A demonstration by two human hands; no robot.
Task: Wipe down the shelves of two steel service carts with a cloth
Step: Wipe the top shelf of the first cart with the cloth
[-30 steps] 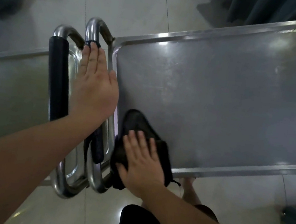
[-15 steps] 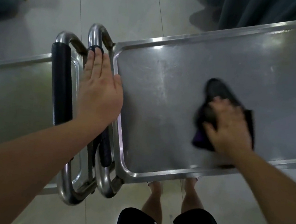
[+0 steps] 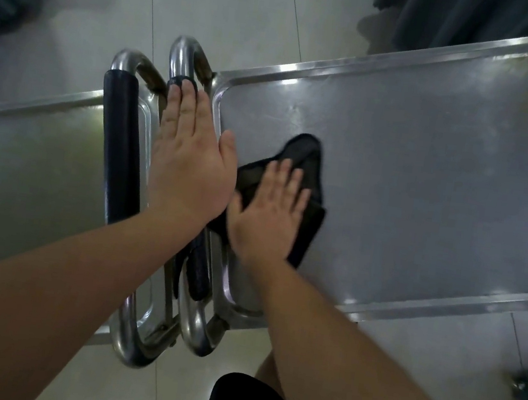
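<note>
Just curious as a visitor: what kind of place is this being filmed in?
Hard to say: perhaps a catering or service back room. Two steel service carts stand handle to handle on a pale tiled floor, with a dark curtain behind.

What I can't see past my own hands

My right hand [image 3: 268, 210] covers most of the blurred black cloth [image 3: 308, 185]; my left hand [image 3: 190, 160] hides the padded handle [image 3: 197, 271] beneath; the right shelf [image 3: 425, 187] runs off-frame.
</note>
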